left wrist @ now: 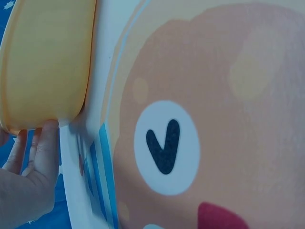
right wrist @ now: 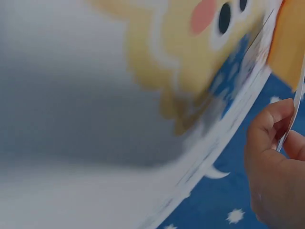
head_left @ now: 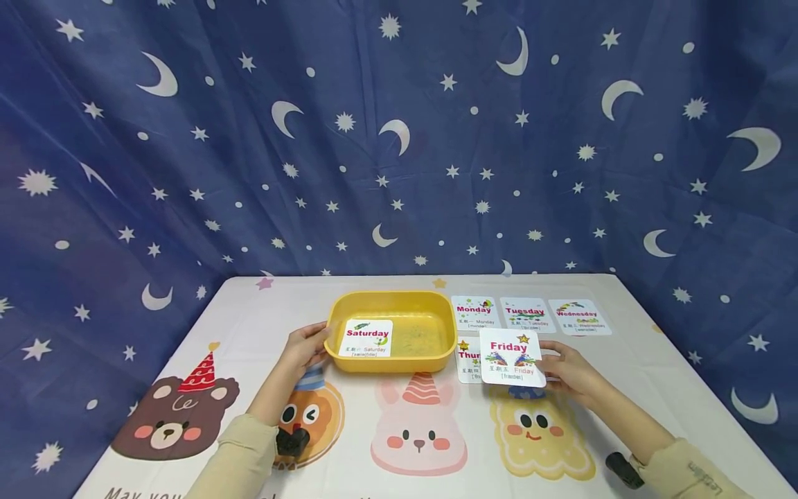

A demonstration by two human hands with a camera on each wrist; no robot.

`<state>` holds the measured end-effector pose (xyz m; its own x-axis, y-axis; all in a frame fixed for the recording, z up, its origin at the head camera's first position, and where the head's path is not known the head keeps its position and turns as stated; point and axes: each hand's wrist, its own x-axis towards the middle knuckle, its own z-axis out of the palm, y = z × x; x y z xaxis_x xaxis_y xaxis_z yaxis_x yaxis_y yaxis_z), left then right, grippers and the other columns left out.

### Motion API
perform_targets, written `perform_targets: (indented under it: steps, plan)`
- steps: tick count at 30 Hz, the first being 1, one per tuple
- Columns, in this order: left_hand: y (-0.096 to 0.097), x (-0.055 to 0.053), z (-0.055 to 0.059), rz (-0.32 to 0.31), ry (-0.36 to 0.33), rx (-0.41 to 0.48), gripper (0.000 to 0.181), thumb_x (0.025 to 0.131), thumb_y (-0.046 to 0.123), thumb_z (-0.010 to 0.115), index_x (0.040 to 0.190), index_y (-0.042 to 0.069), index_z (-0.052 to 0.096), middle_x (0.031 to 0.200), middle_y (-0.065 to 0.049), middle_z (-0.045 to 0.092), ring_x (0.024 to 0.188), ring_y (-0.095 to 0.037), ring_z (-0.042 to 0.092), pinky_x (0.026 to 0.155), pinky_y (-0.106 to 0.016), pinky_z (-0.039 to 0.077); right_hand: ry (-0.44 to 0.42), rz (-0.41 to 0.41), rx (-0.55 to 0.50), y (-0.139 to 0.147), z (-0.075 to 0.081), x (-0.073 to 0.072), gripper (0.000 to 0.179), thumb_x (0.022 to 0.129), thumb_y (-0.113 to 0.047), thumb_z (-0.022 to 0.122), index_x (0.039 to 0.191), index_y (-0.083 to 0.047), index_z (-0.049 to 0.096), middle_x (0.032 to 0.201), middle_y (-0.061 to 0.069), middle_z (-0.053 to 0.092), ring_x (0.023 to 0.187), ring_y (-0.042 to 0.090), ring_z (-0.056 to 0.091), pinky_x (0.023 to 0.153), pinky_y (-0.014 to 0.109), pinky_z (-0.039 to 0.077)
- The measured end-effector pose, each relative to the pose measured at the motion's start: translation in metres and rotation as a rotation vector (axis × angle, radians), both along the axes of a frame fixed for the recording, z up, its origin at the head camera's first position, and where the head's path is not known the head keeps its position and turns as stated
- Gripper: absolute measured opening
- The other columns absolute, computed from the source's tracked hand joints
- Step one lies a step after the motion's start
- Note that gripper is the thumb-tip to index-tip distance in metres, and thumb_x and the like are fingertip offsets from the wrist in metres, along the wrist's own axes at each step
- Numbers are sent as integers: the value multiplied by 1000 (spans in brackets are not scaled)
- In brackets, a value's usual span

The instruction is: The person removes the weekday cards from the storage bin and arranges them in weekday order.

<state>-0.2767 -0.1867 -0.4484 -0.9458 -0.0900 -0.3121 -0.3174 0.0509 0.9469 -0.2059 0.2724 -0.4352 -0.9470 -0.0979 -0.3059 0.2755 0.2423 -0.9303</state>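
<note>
My right hand point(head_left: 570, 371) pinches the right edge of a white Friday card point(head_left: 512, 357), held raised over part of the Thursday card point(head_left: 468, 367). Edge-on, that Friday card point(right wrist: 296, 112) shows between thumb and fingers of the right hand point(right wrist: 274, 167). At the left end of a yellow plastic tray point(head_left: 391, 365), my left hand point(head_left: 305, 346) grips the rim. From the left wrist, the left hand's fingers point(left wrist: 47, 148) touch the end of the tray point(left wrist: 47, 62). A Saturday card point(head_left: 366, 339) lies inside the tray, toward its left side.
Monday point(head_left: 476, 315), Tuesday point(head_left: 527, 317) and Wednesday point(head_left: 580, 319) cards lie in a row right of the tray. Cartoon animals decorate the white tablecloth point(head_left: 274, 305). A blue curtain point(head_left: 399, 173) with moons and stars hangs behind the table.
</note>
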Motion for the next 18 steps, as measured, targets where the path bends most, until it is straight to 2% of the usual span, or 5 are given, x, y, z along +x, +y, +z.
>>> perform_targets:
  steps: [8,18]
  plan:
    - [-1,0,-2,-3,-9,-16,44,96,16,52,136,-1,45,104,-8,62,69,-3,59,64,-17,56,-4,-55,80,31,-10,-10,57,91,-5,48,138,10,20,78,-11,62,68,5,58,59,21,50]
    - [0,-1,-1,-4,-16,-31,45,96,17,54,137,0,45,116,-17,59,72,-5,60,66,-19,57,-43,-91,149,61,-19,-26,56,91,-5,46,138,12,20,79,-11,60,70,6,57,63,25,51]
